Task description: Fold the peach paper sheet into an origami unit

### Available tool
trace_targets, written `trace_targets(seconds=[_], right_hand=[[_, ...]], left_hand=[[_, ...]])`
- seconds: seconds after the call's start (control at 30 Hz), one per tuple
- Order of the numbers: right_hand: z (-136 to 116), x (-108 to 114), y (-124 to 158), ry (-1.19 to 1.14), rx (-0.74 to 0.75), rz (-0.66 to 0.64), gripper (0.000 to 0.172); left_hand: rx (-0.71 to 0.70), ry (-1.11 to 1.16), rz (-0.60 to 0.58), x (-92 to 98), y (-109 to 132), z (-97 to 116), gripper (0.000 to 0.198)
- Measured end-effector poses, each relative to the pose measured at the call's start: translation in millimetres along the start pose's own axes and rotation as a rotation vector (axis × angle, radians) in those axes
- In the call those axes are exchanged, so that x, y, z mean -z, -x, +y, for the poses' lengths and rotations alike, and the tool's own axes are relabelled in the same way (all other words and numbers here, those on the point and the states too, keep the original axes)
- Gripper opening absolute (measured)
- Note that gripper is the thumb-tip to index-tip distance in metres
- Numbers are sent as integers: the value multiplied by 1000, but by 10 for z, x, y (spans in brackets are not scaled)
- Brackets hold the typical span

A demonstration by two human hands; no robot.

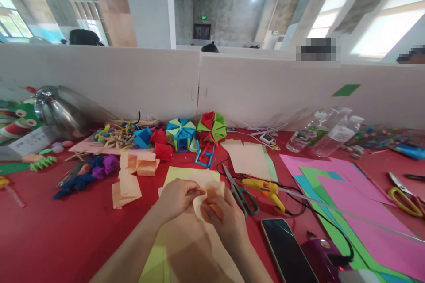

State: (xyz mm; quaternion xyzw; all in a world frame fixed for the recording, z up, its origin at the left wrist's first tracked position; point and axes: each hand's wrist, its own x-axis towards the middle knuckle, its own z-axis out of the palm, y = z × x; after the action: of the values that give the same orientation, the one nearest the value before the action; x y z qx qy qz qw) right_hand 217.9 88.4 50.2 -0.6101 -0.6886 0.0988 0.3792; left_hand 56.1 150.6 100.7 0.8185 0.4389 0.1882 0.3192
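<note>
Both my hands meet over a small peach paper piece (208, 195) at the near middle of the red table (66, 230). My left hand (177, 198) pinches its left edge with closed fingers. My right hand (226, 221) grips the piece from the right and below, fingers curled round it. Under my hands lie a larger peach sheet (192, 247) and a yellow sheet (186, 174). Folded peach units (139, 163) sit just beyond to the left.
Grey scissors (242, 194), a yellow glue gun (265, 188) and a black phone (287, 250) lie to the right. Pink and green sheets (348, 203) cover the right side, with yellow scissors (403, 196). Coloured origami models (195, 130), sticks, two bottles (325, 135) and a metal kettle (59, 110) stand before a white partition.
</note>
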Motion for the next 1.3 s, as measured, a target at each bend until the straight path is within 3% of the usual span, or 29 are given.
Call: trace_targets(seconds=[0.43, 0.57, 0.7, 0.73, 0.83, 0.9, 1.1, 1.3], right_hand=[[-81, 22, -74, 13, -195, -33, 10], [-48, 29, -94, -21, -180, -39, 9], [-24, 94, -101, -114, -78, -66, 7], [-19, 113, -99, -143, -47, -71, 12], [1, 139, -81, -219, 7, -42, 46], [14, 130, -68, -255, -7, 14, 56], [11, 143, -89, -267, -109, 81, 30], [2, 152, -94, -308, -140, 34, 28]], left_hand=[[-117, 61, -127, 38, 44, -14, 42], [-119, 54, -149, 36, 50, -20, 30], [-79, 71, -81, 9, 22, -37, 29], [-67, 75, -62, 3, 14, -49, 30], [-38, 74, -10, -10, -6, -87, 32], [-34, 63, 8, -14, -13, -99, 34], [-107, -21, -14, 9, 9, -29, 32], [-295, -94, -89, -43, 50, 70, 24]])
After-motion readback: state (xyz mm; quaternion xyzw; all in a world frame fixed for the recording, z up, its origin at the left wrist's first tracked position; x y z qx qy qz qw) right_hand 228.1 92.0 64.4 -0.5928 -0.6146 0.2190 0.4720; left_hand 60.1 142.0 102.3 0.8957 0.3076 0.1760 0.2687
